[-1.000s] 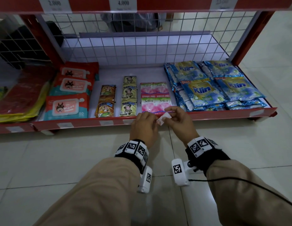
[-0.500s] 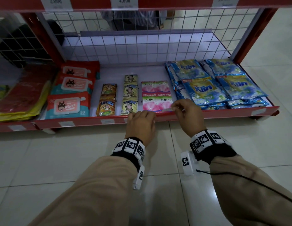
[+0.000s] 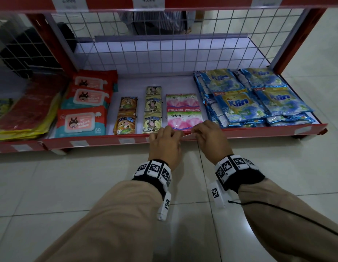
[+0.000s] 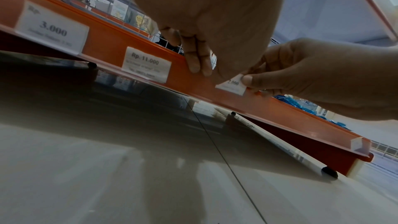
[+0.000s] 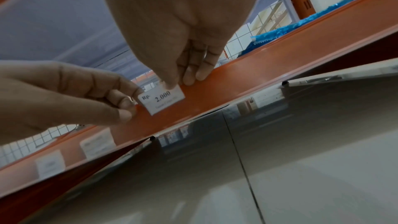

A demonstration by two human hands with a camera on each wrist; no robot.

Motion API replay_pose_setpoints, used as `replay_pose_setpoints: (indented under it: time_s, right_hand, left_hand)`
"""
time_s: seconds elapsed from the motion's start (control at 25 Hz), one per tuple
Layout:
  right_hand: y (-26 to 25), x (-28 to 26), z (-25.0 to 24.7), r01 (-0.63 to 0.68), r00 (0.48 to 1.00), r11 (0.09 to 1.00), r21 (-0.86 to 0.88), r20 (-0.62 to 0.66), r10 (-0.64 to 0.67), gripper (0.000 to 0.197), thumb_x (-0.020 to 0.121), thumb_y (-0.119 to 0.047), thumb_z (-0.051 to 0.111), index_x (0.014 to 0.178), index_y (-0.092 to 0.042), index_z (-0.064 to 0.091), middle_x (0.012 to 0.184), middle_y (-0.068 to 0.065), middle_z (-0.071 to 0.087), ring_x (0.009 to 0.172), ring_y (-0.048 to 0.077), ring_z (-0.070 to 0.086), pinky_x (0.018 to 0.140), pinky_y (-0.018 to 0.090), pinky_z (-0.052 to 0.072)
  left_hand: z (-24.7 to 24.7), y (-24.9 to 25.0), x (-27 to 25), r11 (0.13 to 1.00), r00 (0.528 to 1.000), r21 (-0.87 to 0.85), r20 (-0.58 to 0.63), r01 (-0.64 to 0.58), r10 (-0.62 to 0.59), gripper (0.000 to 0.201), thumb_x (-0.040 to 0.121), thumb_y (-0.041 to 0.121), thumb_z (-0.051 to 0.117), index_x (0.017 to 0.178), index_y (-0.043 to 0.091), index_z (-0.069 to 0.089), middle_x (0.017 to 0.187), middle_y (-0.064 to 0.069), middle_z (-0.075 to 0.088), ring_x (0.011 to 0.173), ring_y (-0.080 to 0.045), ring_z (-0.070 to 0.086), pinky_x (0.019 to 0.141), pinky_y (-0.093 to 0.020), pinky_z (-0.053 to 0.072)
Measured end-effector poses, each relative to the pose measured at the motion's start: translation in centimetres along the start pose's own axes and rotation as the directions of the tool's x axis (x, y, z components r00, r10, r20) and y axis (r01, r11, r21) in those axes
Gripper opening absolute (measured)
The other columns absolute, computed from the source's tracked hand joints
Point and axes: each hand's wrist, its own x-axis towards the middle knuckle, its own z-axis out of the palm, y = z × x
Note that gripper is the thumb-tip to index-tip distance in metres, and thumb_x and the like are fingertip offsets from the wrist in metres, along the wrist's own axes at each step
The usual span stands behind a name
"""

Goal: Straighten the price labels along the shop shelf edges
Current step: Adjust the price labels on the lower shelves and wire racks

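Nearest, at six o'clock in the head view, both sleeves reach toward the shelf edge (image 3: 258, 132). The left hand (image 3: 165, 143) and right hand (image 3: 210, 138) each pinch one end of the 2.000 label (image 5: 161, 99) between curled fingertips, holding it tilted against the red strip, likely to square it before seating. At twelve o'clock beyond, Soffell packs (image 3: 184, 118) lie just behind.

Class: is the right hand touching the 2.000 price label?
Touching. The right wrist view shows the right hand with a fingertip pressed on the 2.000 label.
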Motion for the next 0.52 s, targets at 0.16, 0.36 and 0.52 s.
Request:
replay_pose_setpoints:
  time_s: [0.16,0.36,0.52]
  right_hand:
    - [0.24,-0.13,-0.25,0.03,0.997,0.99,-0.139,0.068,-0.02,0.016,0.086,-0.006,0.059,0.1,-0.004,0.065,0.098,0.016,0.058,0.095,0.034,0.05,0.079,0.043,0.044]
    - [0.68,-0.01,-0.12,0.05,0.994,0.966,-0.254,0.107,-0.023,0.012,0.087,-0.004,0.058,0.094,-0.005,0.068,0.096,0.015,0.059,0.094,0.033,0.049,0.077,0.042,0.042]
    - [0.76,-0.37,-0.07,0.052,0.995,0.962,-0.27,0.1,-0.026,0.013,0.091,-0.008,0.056,0.097,-0.007,0.067,0.097,0.015,0.058,0.095,0.034,0.048,0.076,0.043,0.043]
  left_hand:
    - [0.13,0.12,0.14,0.999,1.0,0.048,0.005,-0.005,0.005,0.035,0.088,0.022,0.049,0.122,0.027,0.055,0.115,-0.002,0.048,0.109,-0.024,0.043,0.088,-0.038,0.028]
    - [0.2,0.24,0.07,0.996,1.0,0.092,0.013,-0.016,0.015,0.04,0.084,0.014,0.049,0.122,0.026,0.051,0.118,-0.003,0.046,0.11,-0.025,0.042,0.088,-0.038,0.028]
    - [0.19,0.28,0.27,0.994,1.0,0.108,0.025,-0.017,0.015,0.04,0.083,0.014,0.049,0.121,0.025,0.052,0.117,-0.003,0.045,0.109,-0.025,0.041,0.087,-0.038,0.028]
